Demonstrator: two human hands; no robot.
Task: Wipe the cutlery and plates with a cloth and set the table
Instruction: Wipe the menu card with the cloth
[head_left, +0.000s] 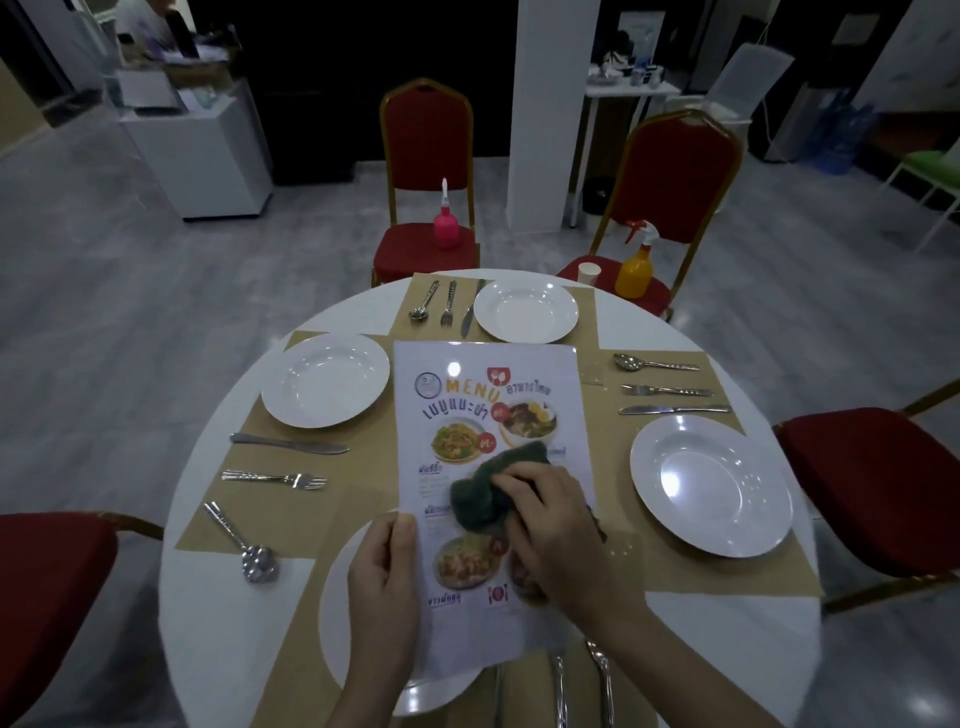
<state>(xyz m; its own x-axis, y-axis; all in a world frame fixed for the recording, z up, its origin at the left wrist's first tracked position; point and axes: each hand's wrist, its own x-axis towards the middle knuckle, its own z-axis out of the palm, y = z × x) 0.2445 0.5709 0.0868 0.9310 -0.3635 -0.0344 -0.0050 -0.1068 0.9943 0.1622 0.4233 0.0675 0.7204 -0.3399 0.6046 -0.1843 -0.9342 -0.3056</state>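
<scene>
Now, from the head view, the left hand (382, 587) pinches the near left edge of a laminated menu (488, 415), thumb on top, apparently to steady the sheet. The right hand (550, 535) is closed around a dark green cloth (483, 488) and presses it onto the middle of the menu, which suggests the sheet itself is being wiped. The menu lies over the nearest plate (353, 639), hiding most of it, and reaches toward the centre of the round white table (208, 623).

Three other places look set. The left plate (324, 379) sits on its tan mat with a knife (288, 443), fork (275, 478) and spoon (244, 543) nearer the viewer. The far plate (525, 310) has its cutlery to its left, and the right plate (711, 486) has a spoon, fork and knife beyond it. Cutlery for the near place shows at the bottom edge, just right of the menu. I judge the setting nearly finished, with the menu probably left to lay down.
</scene>
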